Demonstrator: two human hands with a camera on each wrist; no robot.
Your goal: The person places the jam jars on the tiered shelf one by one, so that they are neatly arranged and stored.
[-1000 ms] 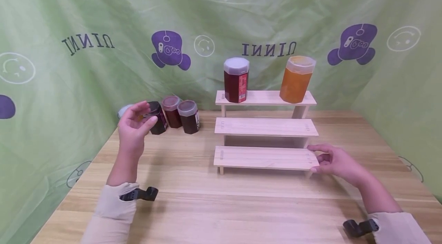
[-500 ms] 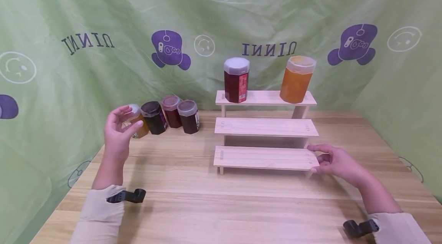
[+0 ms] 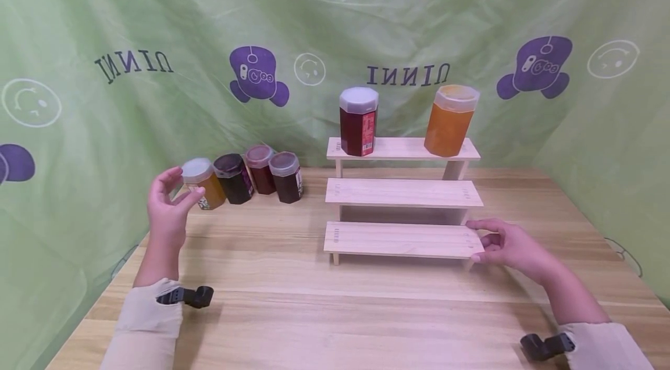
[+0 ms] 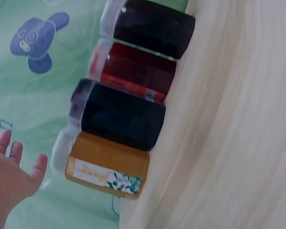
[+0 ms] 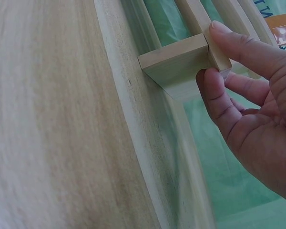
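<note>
Amber jar (image 3: 211,191): stands upright, just right of your left hand (image 3: 167,210), the nearer, fingers loosely spread.
Bottom shelf (image 3: 400,239): your right hand (image 3: 513,251) pinches its end.

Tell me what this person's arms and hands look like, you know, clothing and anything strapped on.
The left hand and right hand are bare. The left sleeve and right sleeve are plain pale beige, ending short of the hands. Near each sleeve's end sits a small black device with a blocky end.

L hand (image 3: 168,210) up w/ fingers (image 3: 166,177) loosely bent, R hand (image 3: 510,249) lower w/ fingers pinching.
</note>
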